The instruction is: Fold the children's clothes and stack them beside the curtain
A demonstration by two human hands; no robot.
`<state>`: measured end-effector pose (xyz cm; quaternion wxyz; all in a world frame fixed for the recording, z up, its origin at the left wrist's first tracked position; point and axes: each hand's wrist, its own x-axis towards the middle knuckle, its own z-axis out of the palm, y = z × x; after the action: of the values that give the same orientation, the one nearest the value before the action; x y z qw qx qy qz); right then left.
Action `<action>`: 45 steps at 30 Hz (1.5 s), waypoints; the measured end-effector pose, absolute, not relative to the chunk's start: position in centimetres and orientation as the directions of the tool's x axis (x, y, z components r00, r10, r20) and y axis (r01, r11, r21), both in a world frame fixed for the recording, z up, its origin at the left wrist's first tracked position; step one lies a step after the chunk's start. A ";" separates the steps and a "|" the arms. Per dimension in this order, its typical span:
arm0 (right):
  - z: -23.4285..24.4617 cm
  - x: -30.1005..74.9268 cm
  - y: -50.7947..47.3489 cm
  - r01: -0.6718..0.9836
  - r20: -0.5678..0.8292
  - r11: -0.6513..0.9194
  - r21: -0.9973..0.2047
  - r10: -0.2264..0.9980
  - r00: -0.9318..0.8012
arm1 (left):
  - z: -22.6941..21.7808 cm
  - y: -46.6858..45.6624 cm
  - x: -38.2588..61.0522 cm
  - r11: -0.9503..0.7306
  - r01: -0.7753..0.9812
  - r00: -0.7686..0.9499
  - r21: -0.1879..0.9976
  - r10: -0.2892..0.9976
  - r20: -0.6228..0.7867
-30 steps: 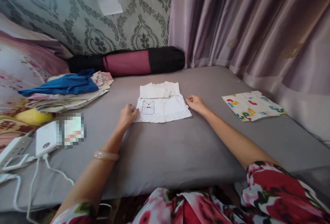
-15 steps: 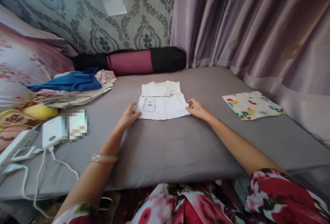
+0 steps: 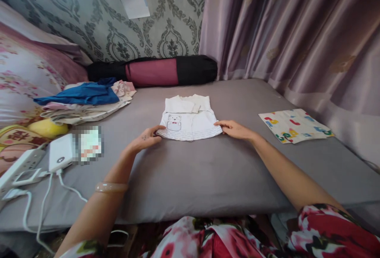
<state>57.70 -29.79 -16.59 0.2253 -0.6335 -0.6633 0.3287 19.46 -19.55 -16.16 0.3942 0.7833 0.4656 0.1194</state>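
A small white baby shirt [image 3: 196, 122] with a bear print lies on the grey sheet, its sleeves folded across the upper part. At its lower left corner, my left hand [image 3: 146, 138] pinches the hem between thumb and fingers. My right hand [image 3: 236, 129] grips the lower right corner of the same hem. Both hem corners look slightly raised, while the rest of the shirt lies flat.
A folded cloth with colourful prints [image 3: 295, 126] lies at right. Left are a clothes pile [image 3: 86, 95], a white power bank [image 3: 61, 153] with cables, a power strip [image 3: 25, 163] and a blurred-out item [image 3: 90, 144]. A black and maroon bag [image 3: 152, 71] lies along the wall.
Both hands keep hold of the hem; its corners are drawn slightly outward and lifted. The whole view has shifted a little.
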 end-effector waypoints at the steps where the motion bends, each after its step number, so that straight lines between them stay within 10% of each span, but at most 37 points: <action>1: -16.5 57.8 -29.7 0.686 -0.090 0.017 -0.727 0.989 -0.120 | -16.2 -19.4 19.4 -0.281 0.634 0.547 0.721 0.821 -0.161; 18: -17.2 56.5 -24.8 0.852 0.413 0.256 -0.456 0.909 -0.052 | -17.6 -14.6 22.8 -0.622 0.679 0.469 0.390 0.776 0.422; 37: -16.8 56.7 -16.8 0.876 0.414 0.025 -0.482 0.888 0.202 | -16.9 -7.8 27.4 -0.406 0.651 0.202 0.641 0.907 0.369; 45: -18.6 57.9 -12.5 0.861 0.208 -0.257 -0.440 0.903 0.376 | -19.9 -2.8 28.6 -0.208 0.714 0.101 0.669 0.976 0.195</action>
<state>57.86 -12.46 -18.59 0.2474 -0.7917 -0.5569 0.0430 28.59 -2.83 -19.95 0.2097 0.7118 0.5934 0.3118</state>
